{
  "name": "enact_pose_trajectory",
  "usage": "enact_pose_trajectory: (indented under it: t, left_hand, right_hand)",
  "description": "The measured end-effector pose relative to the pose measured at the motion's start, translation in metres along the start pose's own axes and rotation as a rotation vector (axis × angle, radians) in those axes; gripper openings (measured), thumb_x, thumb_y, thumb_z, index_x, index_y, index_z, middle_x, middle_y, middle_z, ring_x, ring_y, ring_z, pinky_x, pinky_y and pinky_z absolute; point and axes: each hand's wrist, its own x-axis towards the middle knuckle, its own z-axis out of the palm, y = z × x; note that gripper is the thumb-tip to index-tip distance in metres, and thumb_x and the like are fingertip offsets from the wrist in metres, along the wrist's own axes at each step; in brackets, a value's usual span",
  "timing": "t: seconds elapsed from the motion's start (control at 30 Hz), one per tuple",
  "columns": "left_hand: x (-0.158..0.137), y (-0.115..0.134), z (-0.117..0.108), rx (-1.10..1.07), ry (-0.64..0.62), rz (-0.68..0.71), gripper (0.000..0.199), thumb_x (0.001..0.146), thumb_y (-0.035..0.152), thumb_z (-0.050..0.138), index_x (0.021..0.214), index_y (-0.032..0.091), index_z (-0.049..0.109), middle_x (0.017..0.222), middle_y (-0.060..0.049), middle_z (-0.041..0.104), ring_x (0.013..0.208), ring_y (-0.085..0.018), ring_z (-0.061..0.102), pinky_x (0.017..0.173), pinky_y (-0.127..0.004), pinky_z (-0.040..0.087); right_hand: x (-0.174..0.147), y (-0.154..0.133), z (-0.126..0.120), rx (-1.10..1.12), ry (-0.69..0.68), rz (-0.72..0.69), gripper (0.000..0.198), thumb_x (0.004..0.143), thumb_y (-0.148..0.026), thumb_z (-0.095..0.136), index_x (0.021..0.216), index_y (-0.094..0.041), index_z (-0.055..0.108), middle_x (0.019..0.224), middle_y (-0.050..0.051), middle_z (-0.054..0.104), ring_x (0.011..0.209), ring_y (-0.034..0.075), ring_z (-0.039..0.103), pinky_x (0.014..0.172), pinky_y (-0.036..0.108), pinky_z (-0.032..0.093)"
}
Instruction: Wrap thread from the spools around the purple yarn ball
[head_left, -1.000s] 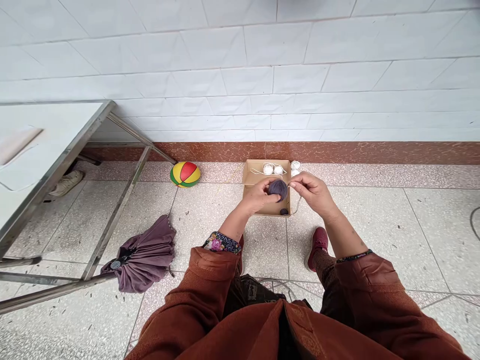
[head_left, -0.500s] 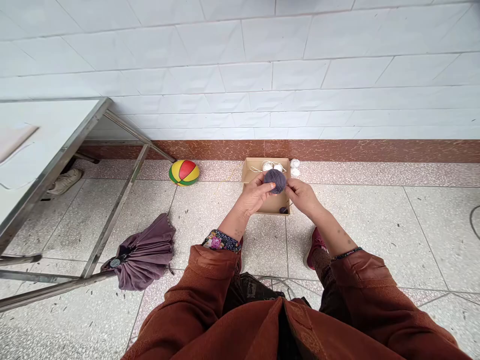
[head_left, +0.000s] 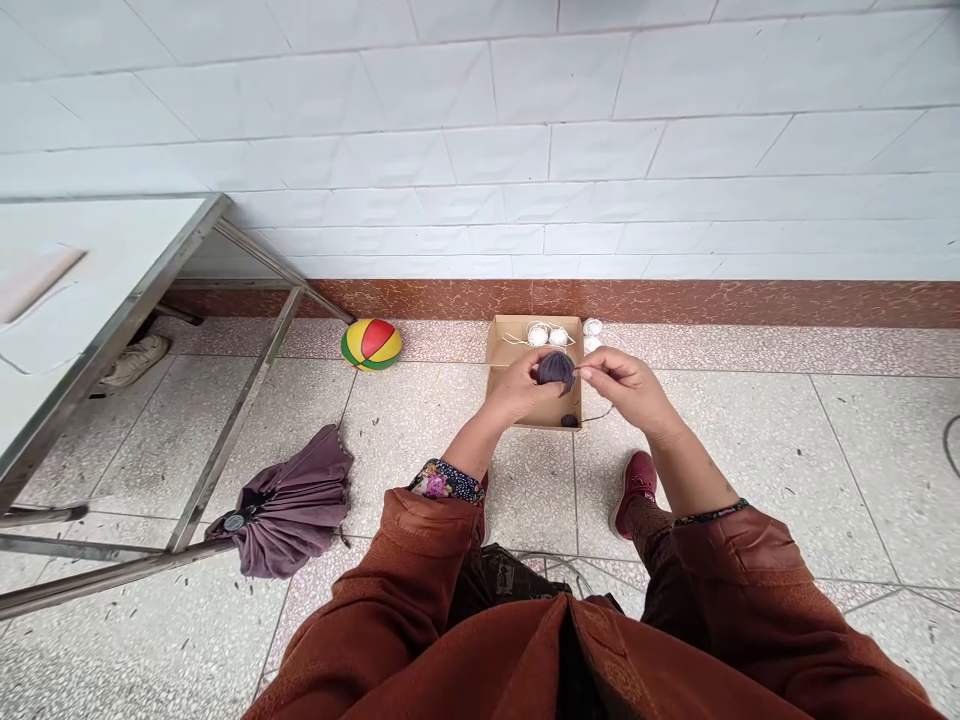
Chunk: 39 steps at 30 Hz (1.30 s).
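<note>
My left hand [head_left: 517, 388] is closed around a dark purple-grey ball of yarn [head_left: 555, 370], held above an open cardboard box [head_left: 525, 405]. Just right of the ball, my right hand [head_left: 621, 385] pinches a strand of its yarn between thumb and fingertips. Below, a dark strand hangs in a loop by the box's right edge. Inside the box, two white balls of yarn [head_left: 538, 334] lie in the far part with loose ends. A small dark ball of yarn [head_left: 569, 421] sits in the near right corner.
White yarn balls [head_left: 592, 328] lie on the floor right of the box. To the left are a striped ball [head_left: 372, 344], a folded purple umbrella [head_left: 296, 505] and a metal-framed table [head_left: 112, 225]. Someone's shoe [head_left: 135, 360] shows under the table. A tiled wall [head_left: 600, 150] stands ahead.
My right hand has moved slightly right, away from the ball, drawing the strand out. The yarn ball has turned and dropped a little in my left hand.
</note>
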Motion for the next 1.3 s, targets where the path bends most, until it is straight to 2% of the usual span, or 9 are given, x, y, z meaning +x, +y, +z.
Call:
enact_pose_trajectory:
  t: [0.17,0.27,0.33,0.53,0.7,0.8,0.97,1.17,1.3]
  left_hand:
    - [-0.01,0.005,0.005,-0.139,-0.29,-0.012,0.071,0.073,0.032,0.094,0.14,0.027,0.07,0.122,-0.009,0.075,0.112,-0.026,0.07,0.104,-0.044,0.053]
    - [-0.011,0.008,0.007,-0.297,-0.305,-0.001,0.083,0.07,0.034,0.099,0.146,0.03,0.068,0.129,-0.01,0.074,0.121,-0.028,0.069,0.105,-0.043,0.054]
    - [-0.011,0.009,0.008,-0.407,-0.29,-0.015,0.079,0.067,0.035,0.1,0.141,0.028,0.072,0.137,-0.011,0.073,0.129,-0.03,0.067,0.108,-0.044,0.054]
    - [-0.003,0.005,0.001,-0.533,-0.101,-0.057,0.059,0.072,0.039,0.095,0.124,0.02,0.074,0.129,-0.013,0.076,0.119,-0.028,0.072,0.102,-0.043,0.057]
    - [0.008,-0.005,-0.009,-0.288,0.189,-0.037,0.056,0.069,0.029,0.093,0.12,0.02,0.072,0.115,-0.007,0.077,0.107,-0.022,0.071,0.099,-0.039,0.056]
    - [0.012,-0.009,-0.01,-0.113,0.249,-0.006,0.059,0.068,0.025,0.091,0.123,0.02,0.07,0.113,-0.007,0.077,0.104,-0.022,0.071,0.101,-0.04,0.055]
    - [0.009,-0.009,-0.004,0.05,0.144,0.028,0.06,0.07,0.026,0.089,0.126,0.021,0.069,0.116,-0.009,0.076,0.102,-0.024,0.07,0.098,-0.042,0.054]
    - [-0.002,-0.009,0.011,0.237,-0.063,0.107,0.063,0.069,0.02,0.084,0.13,0.021,0.072,0.133,-0.013,0.07,0.12,-0.03,0.067,0.108,-0.048,0.054]
    - [-0.007,-0.007,0.013,0.132,-0.206,0.053,0.066,0.072,0.022,0.086,0.136,0.021,0.07,0.13,-0.012,0.07,0.119,-0.029,0.067,0.109,-0.048,0.054]
  right_hand:
    - [0.006,0.02,-0.007,0.007,0.194,0.124,0.035,0.097,-0.059,0.076,0.088,-0.025,0.072,0.073,-0.003,0.057,0.067,0.016,0.048,0.066,0.031,0.044]
    - [0.007,0.035,-0.003,-0.009,0.206,0.19,0.035,0.097,-0.058,0.073,0.086,-0.025,0.069,0.068,-0.004,0.053,0.064,0.015,0.045,0.064,0.03,0.041]
    - [0.007,0.045,0.002,-0.037,0.178,0.207,0.034,0.098,-0.056,0.069,0.085,-0.025,0.068,0.07,-0.003,0.057,0.066,0.016,0.048,0.065,0.03,0.042]
    - [0.004,0.057,0.018,-0.253,0.034,0.162,0.021,0.096,-0.039,0.067,0.082,-0.024,0.067,0.08,0.002,0.069,0.077,0.021,0.062,0.074,0.033,0.048]
    - [0.0,0.034,0.022,-0.212,-0.218,0.005,0.021,0.102,-0.037,0.065,0.086,-0.025,0.07,0.086,0.002,0.072,0.082,0.02,0.064,0.081,0.034,0.051]
    - [-0.002,0.014,0.018,-0.1,-0.335,-0.028,0.023,0.104,-0.041,0.066,0.09,-0.025,0.073,0.082,0.001,0.069,0.077,0.018,0.06,0.077,0.033,0.05]
    - [0.001,0.0,0.004,0.026,-0.133,0.01,0.031,0.102,-0.054,0.072,0.093,-0.025,0.076,0.085,0.002,0.07,0.076,0.018,0.059,0.073,0.033,0.05]
    - [0.008,0.016,-0.006,-0.024,0.118,0.042,0.034,0.098,-0.057,0.076,0.088,-0.025,0.075,0.08,0.0,0.066,0.074,0.018,0.055,0.073,0.033,0.046]
    - [0.01,0.03,-0.006,-0.107,0.225,0.129,0.033,0.097,-0.054,0.074,0.083,-0.024,0.071,0.073,-0.002,0.059,0.07,0.017,0.049,0.07,0.033,0.042]
